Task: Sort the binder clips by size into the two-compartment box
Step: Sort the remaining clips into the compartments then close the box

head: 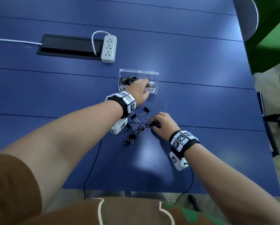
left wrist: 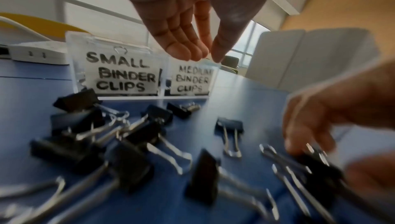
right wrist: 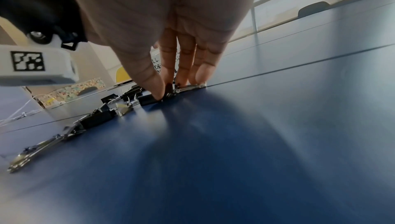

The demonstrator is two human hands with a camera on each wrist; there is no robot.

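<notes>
On the blue table [head: 192, 51], a clear two-compartment box [head: 149, 74] stands at about twelve o'clock from the scatter of loose clips [head: 136, 127]. Its front carries two labels: the left compartment reads "SMALL BINDER CLIPS" [left wrist: 121, 73], the right "MEDIUM BINDER CLIPS" [left wrist: 192, 79]. Black clips lie in both compartments.

The left hand [head: 138, 90] hangs over the box, above the medium side. In the left wrist view its fingers [left wrist: 181, 41] are held straight and close together, with the thumb nearly meeting them at the tips; nothing shows between them, so the hand is loose and empty.

The right hand [head: 164, 122] is down on the table at about three o'clock of the loose pile. Its thumb and fingertips [right wrist: 183, 73] pinch a black clip [head: 155, 124] that lies against the tabletop, the thumb on the black body and the fingers at the wire handles. Whether the clip is lifted clear of the surface cannot be told.

About eight or nine clips are spread between the two wrists, most at nine o'clock from the right hand, and one lies alone [head: 145, 110] nearer the box.

A white power strip [head: 109, 48] sits at eleven o'clock from the box, beside a black cable hatch [head: 68, 46] set into the table. Both wrists wear bands with black-and-white markers.
</notes>
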